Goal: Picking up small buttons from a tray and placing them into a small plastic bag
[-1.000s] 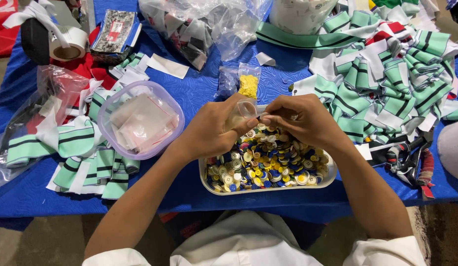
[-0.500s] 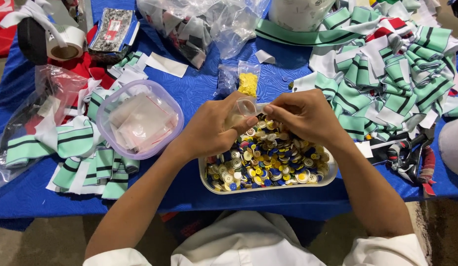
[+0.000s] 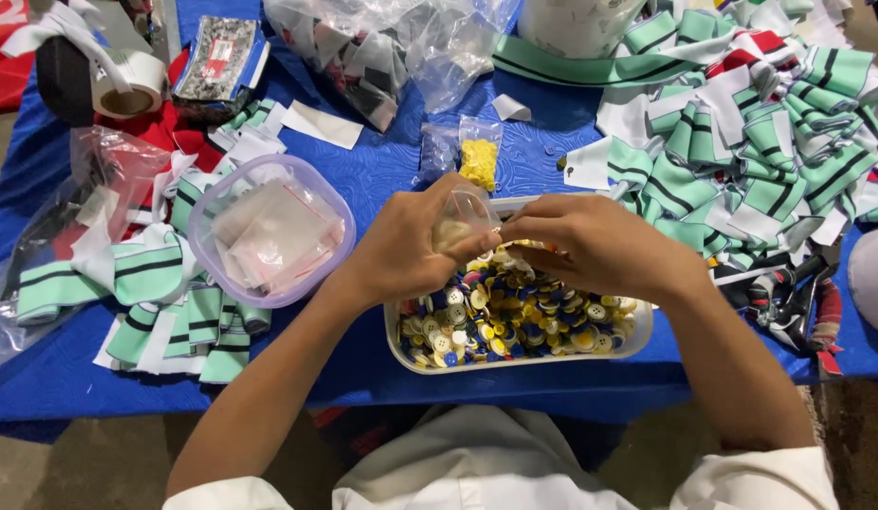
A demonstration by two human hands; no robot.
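a person seated at a blue-covered worktop (image 3: pixel 382 179) holds a small clear plastic bag (image 3: pixel 461 219) over a white tray (image 3: pixel 637 332) heaped with mixed buttons (image 3: pixel 514 316) in yellow, white, blue and red. the left hand (image 3: pixel 406 250) is clenched around the bag, gripping it from the side, while the right hand (image 3: pixel 590 244) has its fingers (image 3: pixel 519 227) pinched together at the bag's mouth; whether they grasp a button or only the bag's lip is too small to tell. the step in hand looks like filling the little bag with buttons from the tray, and it appears to be underway rather than finished. the next move would call for a steady grip on the open mouth, since the bag is thin and limp and a small button could slip past it back into the tray. to the left sits a round clear tub (image 3: pixel 269 231) holding more flat plastic bags, near folded green-striped fabric strips (image 3: pixel 137 283). a packet of yellow pieces (image 3: pixel 479 161) lies just beyond the tray, and a larger pile of green striped cloth (image 3: pixel 741 142) covers the right side.
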